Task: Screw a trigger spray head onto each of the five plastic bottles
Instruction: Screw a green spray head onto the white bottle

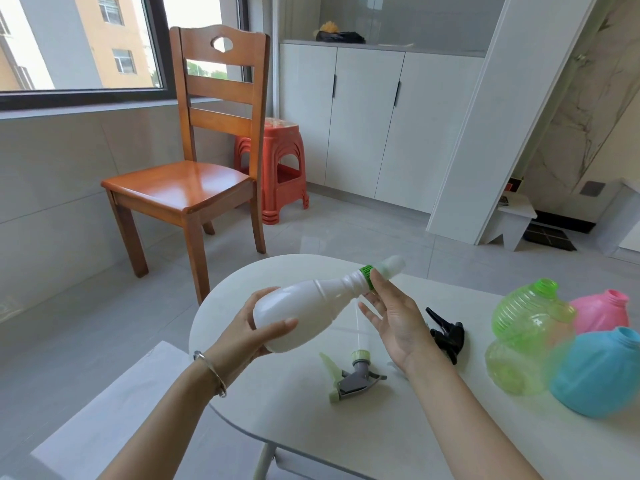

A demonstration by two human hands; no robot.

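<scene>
My left hand [252,336] grips the base of a white bottle [304,306], held tilted above the table with its neck pointing up and to the right. A white trigger spray head [393,264] with a green collar [366,273] sits on the neck. My right hand [394,318] is at that collar: the thumb touches it and the fingers are spread straight below the neck. On the table lie a grey and pale green spray head [353,377] and a black spray head [446,336]. Green [530,313], pink [602,310], blue [595,372] and yellow-green [512,370] bottles stand uncapped at the right.
The white rounded table [277,414] has its curved far edge just beyond the bottle. A wooden chair [187,185] and a red plastic stool [280,168] stand on the floor past it, with white cabinets [367,116] behind.
</scene>
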